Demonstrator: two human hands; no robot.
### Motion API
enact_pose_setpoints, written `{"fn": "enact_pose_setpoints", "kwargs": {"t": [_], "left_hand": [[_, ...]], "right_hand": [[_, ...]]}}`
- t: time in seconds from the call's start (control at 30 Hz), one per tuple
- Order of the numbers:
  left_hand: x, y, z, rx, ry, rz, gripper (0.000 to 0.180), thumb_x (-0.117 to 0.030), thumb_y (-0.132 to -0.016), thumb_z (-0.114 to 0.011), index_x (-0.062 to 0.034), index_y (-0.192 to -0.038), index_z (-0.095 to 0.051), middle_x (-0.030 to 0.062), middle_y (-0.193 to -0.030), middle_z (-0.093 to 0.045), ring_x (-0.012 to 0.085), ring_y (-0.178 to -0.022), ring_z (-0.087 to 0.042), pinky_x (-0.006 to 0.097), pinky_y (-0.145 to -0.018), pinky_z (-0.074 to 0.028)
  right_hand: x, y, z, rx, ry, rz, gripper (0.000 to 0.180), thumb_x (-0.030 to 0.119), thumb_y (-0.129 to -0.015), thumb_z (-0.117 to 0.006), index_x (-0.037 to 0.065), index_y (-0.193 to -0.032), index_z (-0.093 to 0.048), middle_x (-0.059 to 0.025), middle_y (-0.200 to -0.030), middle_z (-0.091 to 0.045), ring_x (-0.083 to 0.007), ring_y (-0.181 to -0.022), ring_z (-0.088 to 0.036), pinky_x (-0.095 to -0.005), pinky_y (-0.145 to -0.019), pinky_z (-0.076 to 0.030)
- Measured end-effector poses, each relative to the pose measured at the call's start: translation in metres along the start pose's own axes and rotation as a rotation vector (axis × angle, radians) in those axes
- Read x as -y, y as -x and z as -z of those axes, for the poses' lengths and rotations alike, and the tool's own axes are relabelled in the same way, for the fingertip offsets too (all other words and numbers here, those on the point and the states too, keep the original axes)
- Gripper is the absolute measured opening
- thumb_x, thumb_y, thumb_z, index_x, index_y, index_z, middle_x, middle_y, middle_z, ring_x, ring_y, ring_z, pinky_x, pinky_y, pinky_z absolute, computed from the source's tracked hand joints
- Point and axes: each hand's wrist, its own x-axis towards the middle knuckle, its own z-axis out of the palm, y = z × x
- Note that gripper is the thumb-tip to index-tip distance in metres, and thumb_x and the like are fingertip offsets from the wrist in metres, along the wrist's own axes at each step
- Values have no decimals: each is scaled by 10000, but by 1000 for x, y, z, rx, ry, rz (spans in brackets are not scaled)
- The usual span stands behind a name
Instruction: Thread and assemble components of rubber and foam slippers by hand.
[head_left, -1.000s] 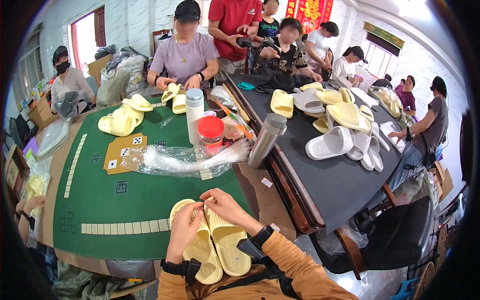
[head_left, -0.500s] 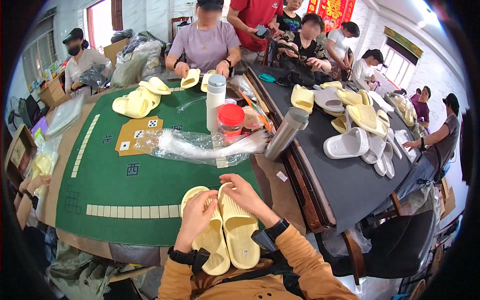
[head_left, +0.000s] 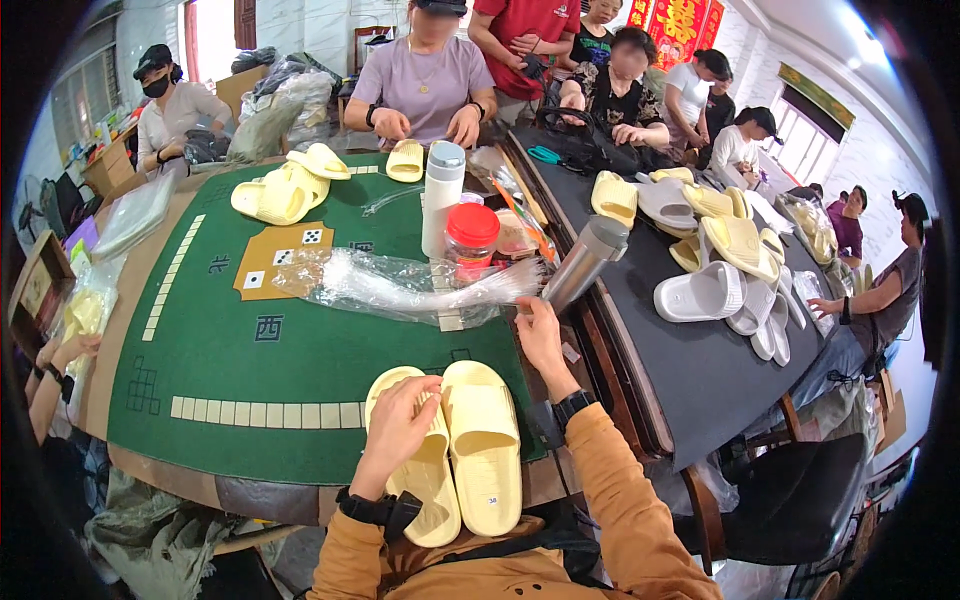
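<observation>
A pair of pale yellow slide slippers (head_left: 482,425) lies side by side at the near table edge, heels toward me. My left hand (head_left: 402,425) is curled over the strap of the left slipper (head_left: 430,490), its fingers closed at the inner edge. Ahead and to the right, my right hand (head_left: 541,335) reaches to the loose ends of a bundle of thin white cable ties (head_left: 400,285), fingertips drawn together there. Whether it pinches one tie or several is too small to tell. Clear plastic wraps most of the bundle.
A white bottle (head_left: 441,200), a red-lidded jar (head_left: 471,240) and a leaning grey flask (head_left: 588,262) stand beyond the ties. More slippers (head_left: 700,292) cover the dark table at right; others (head_left: 275,195) lie on the green mat (head_left: 200,360). People work around both tables.
My right hand has left the slippers and moved forward and right to the cable ties' ends. My left hand stays on the left slipper. Across the table, a person has let go of a yellow slipper.
</observation>
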Motion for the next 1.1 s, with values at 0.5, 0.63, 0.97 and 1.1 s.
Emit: {"fn": "enact_pose_setpoints", "kwargs": {"t": [0.5,0.63,0.97,1.1], "left_hand": [[4,1,-2,9,-37,-40,257,-90,-917,-600,4,-1151,-647,131,-1028,-696,296,-937,-656,369,-790,-523],[9,4,-1,-21,-71,-74,254,-127,-925,-609,-1,-1142,-651,140,-1036,-692,314,-956,-657,387,-809,-522],[9,-1,-6,-71,30,-8,250,-213,-933,-590,-22,-1083,-650,142,-944,-678,336,-904,-640,444,-804,-475],[10,1,-7,-33,-25,-22,246,-150,-939,-601,1,-1129,-646,138,-1026,-677,287,-898,-671,365,-732,-547]], "right_hand": [[-3,-50,-15,154,881,386,492,15,-843,-579,116,-1313,-475,-153,-1342,-495,-345,-923,-688,-452,-748,-580],[0,-58,-22,224,932,418,394,46,-886,-542,131,-1268,-490,-123,-1094,-592,-321,-871,-709,-426,-700,-585],[-8,-78,-15,249,825,461,350,65,-896,-489,85,-1245,-489,-180,-1252,-566,-442,-860,-668,-540,-722,-555],[-13,-79,-15,324,901,513,373,70,-895,-498,77,-1267,-497,-174,-1307,-576,-431,-852,-678,-525,-731,-567]]}}
